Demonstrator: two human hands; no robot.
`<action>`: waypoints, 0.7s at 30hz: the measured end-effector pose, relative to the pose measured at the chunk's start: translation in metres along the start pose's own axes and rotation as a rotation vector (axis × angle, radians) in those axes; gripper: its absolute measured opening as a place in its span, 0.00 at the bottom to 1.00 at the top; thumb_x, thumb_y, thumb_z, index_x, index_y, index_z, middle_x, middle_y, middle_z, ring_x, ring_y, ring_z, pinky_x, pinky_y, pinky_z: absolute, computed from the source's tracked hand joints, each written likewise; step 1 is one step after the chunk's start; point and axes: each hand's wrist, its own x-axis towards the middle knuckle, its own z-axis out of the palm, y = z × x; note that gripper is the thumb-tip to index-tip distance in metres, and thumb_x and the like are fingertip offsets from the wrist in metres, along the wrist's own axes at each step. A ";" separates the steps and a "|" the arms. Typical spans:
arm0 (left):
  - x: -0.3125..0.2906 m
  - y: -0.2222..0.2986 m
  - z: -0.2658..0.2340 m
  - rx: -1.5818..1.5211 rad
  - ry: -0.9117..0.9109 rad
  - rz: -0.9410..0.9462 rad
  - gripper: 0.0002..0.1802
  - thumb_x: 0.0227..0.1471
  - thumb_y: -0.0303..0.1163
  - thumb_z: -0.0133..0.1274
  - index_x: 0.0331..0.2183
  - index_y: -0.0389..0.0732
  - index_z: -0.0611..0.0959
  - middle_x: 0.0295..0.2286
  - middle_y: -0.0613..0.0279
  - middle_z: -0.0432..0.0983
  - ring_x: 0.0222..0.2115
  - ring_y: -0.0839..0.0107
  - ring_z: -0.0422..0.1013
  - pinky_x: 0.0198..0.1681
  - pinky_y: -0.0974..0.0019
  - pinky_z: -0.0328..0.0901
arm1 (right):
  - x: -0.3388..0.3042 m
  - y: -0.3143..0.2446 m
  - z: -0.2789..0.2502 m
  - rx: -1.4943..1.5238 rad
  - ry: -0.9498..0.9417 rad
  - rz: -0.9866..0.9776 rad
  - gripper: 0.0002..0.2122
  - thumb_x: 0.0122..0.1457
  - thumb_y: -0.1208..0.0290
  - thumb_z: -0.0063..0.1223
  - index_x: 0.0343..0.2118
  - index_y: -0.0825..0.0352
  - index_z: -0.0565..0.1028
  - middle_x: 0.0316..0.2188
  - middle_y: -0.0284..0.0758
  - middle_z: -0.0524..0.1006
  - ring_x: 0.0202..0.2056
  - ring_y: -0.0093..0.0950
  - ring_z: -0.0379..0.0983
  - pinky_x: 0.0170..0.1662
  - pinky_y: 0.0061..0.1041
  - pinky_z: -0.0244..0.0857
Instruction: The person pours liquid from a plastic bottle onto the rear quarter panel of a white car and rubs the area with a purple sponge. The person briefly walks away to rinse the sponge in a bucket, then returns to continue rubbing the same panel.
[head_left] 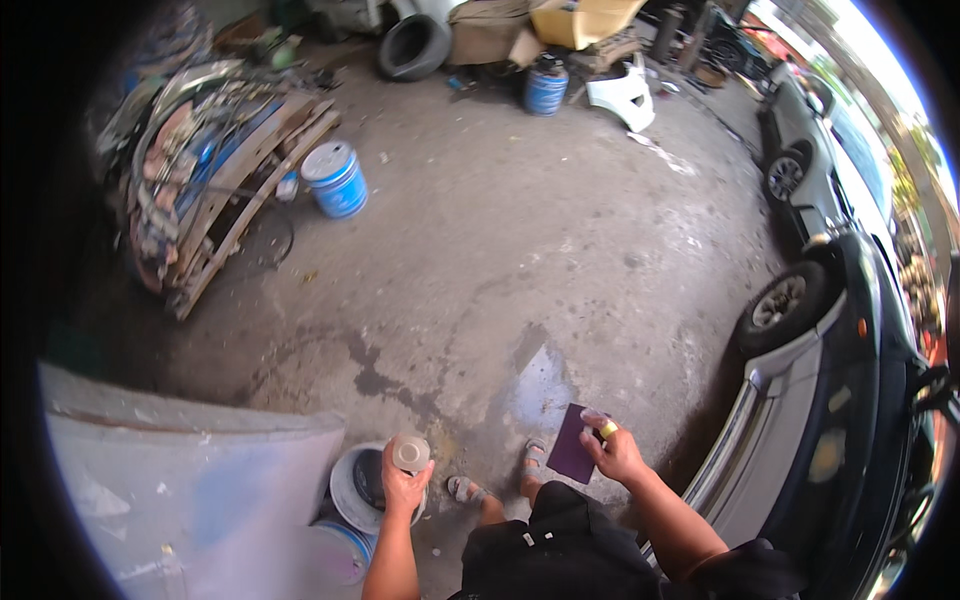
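Note:
My left hand (402,490) is closed around a pale round container (411,453), perhaps a plastic bottle, with its circular end facing up. It is above a grey bucket (346,484) with dark contents. My right hand (620,458) grips a dark purple rectangular sheet (571,445), which looks like sandpaper, by its right edge. Something yellow is wrapped round one finger of that hand, and a small clear piece shows by the fingertips. To the left of the bucket is a large grey panel (200,490) with bluish, patchy paint.
A second bucket (345,553) stands below the first. A dark car (850,400) lines the right side, with a silver car (820,150) beyond. Blue-and-white pails (342,190), scrap parts (200,170) and a loose tire (415,47) lie farther off. A wet patch (540,385) marks the floor.

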 end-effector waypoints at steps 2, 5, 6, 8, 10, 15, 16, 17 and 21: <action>0.017 0.058 0.038 -0.044 -0.147 0.028 0.43 0.37 0.27 0.70 0.55 0.36 0.69 0.45 0.52 0.74 0.46 0.61 0.72 0.50 0.60 0.67 | -0.005 0.002 -0.029 0.005 0.120 -0.074 0.20 0.58 0.62 0.57 0.52 0.63 0.73 0.44 0.45 0.77 0.42 0.45 0.76 0.45 0.36 0.70; 0.031 0.107 0.106 -0.182 -0.338 0.101 0.43 0.38 0.29 0.71 0.56 0.37 0.68 0.44 0.53 0.75 0.46 0.62 0.73 0.51 0.62 0.67 | -0.007 -0.004 -0.072 0.019 0.239 -0.142 0.21 0.57 0.63 0.59 0.53 0.61 0.72 0.43 0.43 0.77 0.40 0.44 0.76 0.43 0.36 0.70; 0.039 0.120 0.129 -0.144 -0.376 0.171 0.43 0.37 0.29 0.71 0.56 0.38 0.68 0.44 0.53 0.75 0.46 0.62 0.73 0.51 0.62 0.67 | -0.006 -0.008 -0.090 0.032 0.224 -0.109 0.22 0.55 0.66 0.61 0.54 0.60 0.71 0.41 0.41 0.76 0.38 0.44 0.76 0.42 0.37 0.71; 0.048 0.155 0.178 -0.091 -0.463 0.262 0.43 0.37 0.29 0.71 0.55 0.39 0.69 0.45 0.53 0.75 0.46 0.61 0.73 0.51 0.61 0.67 | -0.006 -0.006 -0.123 0.035 0.232 -0.142 0.24 0.53 0.70 0.61 0.54 0.60 0.71 0.39 0.41 0.75 0.38 0.44 0.75 0.41 0.38 0.71; 0.056 0.201 0.229 -0.069 -0.550 0.321 0.43 0.37 0.31 0.71 0.55 0.41 0.69 0.45 0.53 0.75 0.47 0.60 0.73 0.51 0.60 0.68 | 0.004 0.013 -0.150 0.021 0.353 -0.331 0.24 0.52 0.73 0.60 0.54 0.60 0.71 0.38 0.41 0.74 0.39 0.45 0.74 0.40 0.39 0.70; 0.077 0.295 0.359 0.036 -0.740 0.328 0.42 0.35 0.33 0.72 0.54 0.43 0.70 0.46 0.54 0.75 0.47 0.60 0.73 0.50 0.58 0.69 | 0.024 0.061 -0.245 -0.031 0.384 -0.410 0.24 0.52 0.71 0.60 0.54 0.65 0.71 0.37 0.44 0.75 0.39 0.46 0.74 0.43 0.40 0.70; 0.078 0.312 0.383 0.032 -0.765 0.325 0.42 0.35 0.34 0.72 0.53 0.43 0.70 0.46 0.53 0.75 0.48 0.57 0.73 0.50 0.58 0.69 | 0.027 0.072 -0.266 -0.069 0.404 -0.426 0.24 0.52 0.70 0.60 0.54 0.65 0.71 0.38 0.44 0.75 0.40 0.46 0.74 0.43 0.39 0.70; 0.081 0.330 0.406 0.028 -0.790 0.322 0.42 0.35 0.35 0.72 0.53 0.44 0.71 0.46 0.52 0.75 0.48 0.55 0.73 0.50 0.57 0.68 | 0.029 0.083 -0.285 -0.110 0.424 -0.442 0.24 0.53 0.69 0.61 0.54 0.65 0.71 0.38 0.43 0.76 0.40 0.46 0.75 0.43 0.39 0.71; 0.098 0.385 0.485 0.089 -0.873 0.378 0.43 0.35 0.38 0.72 0.54 0.45 0.71 0.48 0.52 0.74 0.49 0.54 0.71 0.51 0.56 0.68 | 0.043 0.116 -0.355 -0.259 0.430 -0.373 0.23 0.54 0.67 0.60 0.54 0.63 0.71 0.37 0.40 0.76 0.38 0.42 0.75 0.42 0.38 0.71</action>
